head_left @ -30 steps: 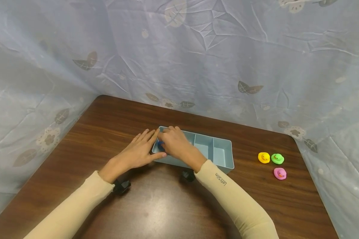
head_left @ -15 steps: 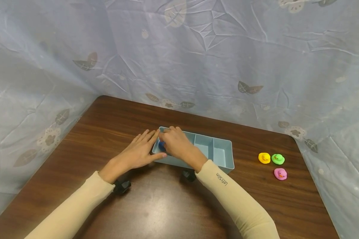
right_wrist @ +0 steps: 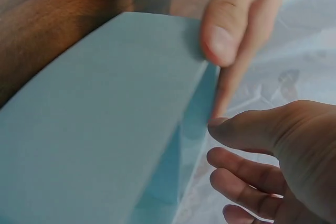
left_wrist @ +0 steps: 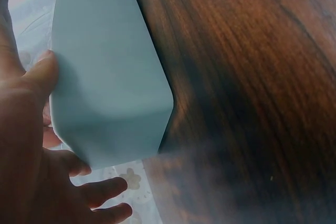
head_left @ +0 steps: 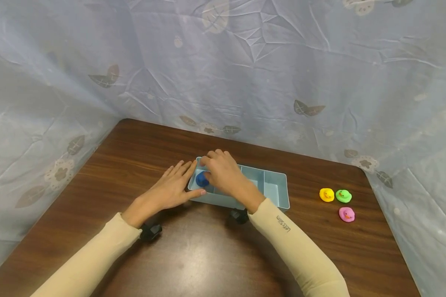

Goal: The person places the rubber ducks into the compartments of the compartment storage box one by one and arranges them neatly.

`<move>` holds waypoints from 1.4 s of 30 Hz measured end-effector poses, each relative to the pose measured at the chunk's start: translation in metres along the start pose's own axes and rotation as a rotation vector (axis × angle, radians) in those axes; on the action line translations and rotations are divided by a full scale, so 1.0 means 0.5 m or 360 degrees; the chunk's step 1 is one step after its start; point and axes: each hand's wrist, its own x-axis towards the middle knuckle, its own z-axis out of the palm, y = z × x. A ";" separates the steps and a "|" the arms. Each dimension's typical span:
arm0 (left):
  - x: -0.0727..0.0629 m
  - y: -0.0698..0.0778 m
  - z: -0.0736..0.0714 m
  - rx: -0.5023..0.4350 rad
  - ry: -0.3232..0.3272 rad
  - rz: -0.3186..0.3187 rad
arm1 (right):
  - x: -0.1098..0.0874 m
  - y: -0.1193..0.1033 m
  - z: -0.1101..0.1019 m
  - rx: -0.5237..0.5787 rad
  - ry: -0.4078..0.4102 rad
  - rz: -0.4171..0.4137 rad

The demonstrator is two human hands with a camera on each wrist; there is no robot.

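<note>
A light blue divided box [head_left: 223, 200] stands on the table. In its leftmost compartment lies a rounded blue thing [head_left: 201, 179], partly hidden, its kind unclear. My left hand [head_left: 172, 185] rests against the box's left end, fingers straight and spread. Its thumb [left_wrist: 46, 69] touches the rim at the long near wall in the left wrist view. Over the box's left half hovers my right hand [head_left: 226, 175], just right of the blue thing. The right wrist view shows the right thumb [right_wrist: 247, 129] and fingers apart, loosely bent, with nothing between them.
To the right of the box sit a yellow toy duck [head_left: 326, 195], a green one [head_left: 343, 196] and a pink one [head_left: 347, 214] on the brown wooden table [head_left: 304, 247]. A patterned pale curtain [head_left: 267, 103] hangs along the table's back and sides.
My right hand has let go of the blue thing and lifted slightly up and to the right. More of the blue thing shows in the compartment. The left hand stays in place.
</note>
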 end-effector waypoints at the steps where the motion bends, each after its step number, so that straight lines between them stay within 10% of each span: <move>1: 0.000 0.000 0.001 0.0000 -0.0007 -0.0004 | -0.002 0.003 -0.004 0.0008 0.0002 0.0009; 22: 0.006 0.003 0.007 0.0023 0.0010 -0.0033 | -0.131 0.171 -0.073 0.0153 0.0284 0.0330; 42: 0.006 0.008 0.002 0.0034 -0.0001 -0.0035 | -0.441 0.367 -0.104 0.0173 0.0287 0.0833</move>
